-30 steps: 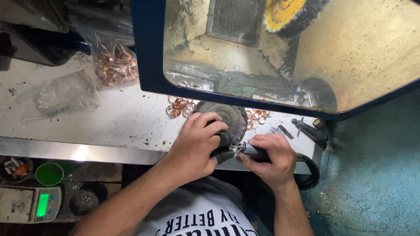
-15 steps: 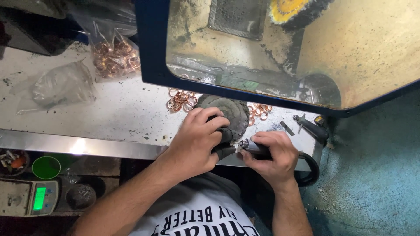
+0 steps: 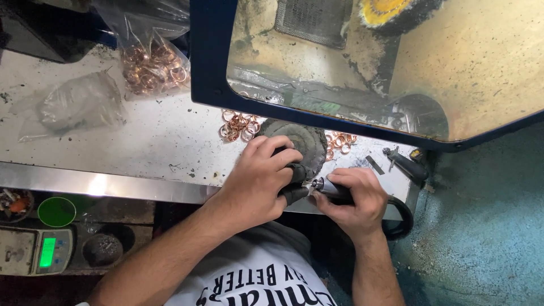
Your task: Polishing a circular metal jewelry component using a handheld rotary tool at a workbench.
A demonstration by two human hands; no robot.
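— How are the hands placed?
— The left hand (image 3: pixel 258 181) is curled tight over a dark pad at the tabletop (image 3: pixel 141 141) edge; the right hand (image 3: pixel 354 198) is clamped around a rotary handpiece (image 3: pixel 328 188).
— And the containers?
— A clear bag (image 3: pixel 153 59) is filled with copper rings; a second bag (image 3: pixel 79 105) is seen lying flat, contents unclear.
— The handpiece's direction?
— Its long axis is laid nearly level, tip pointed left toward the left hand's fingers.
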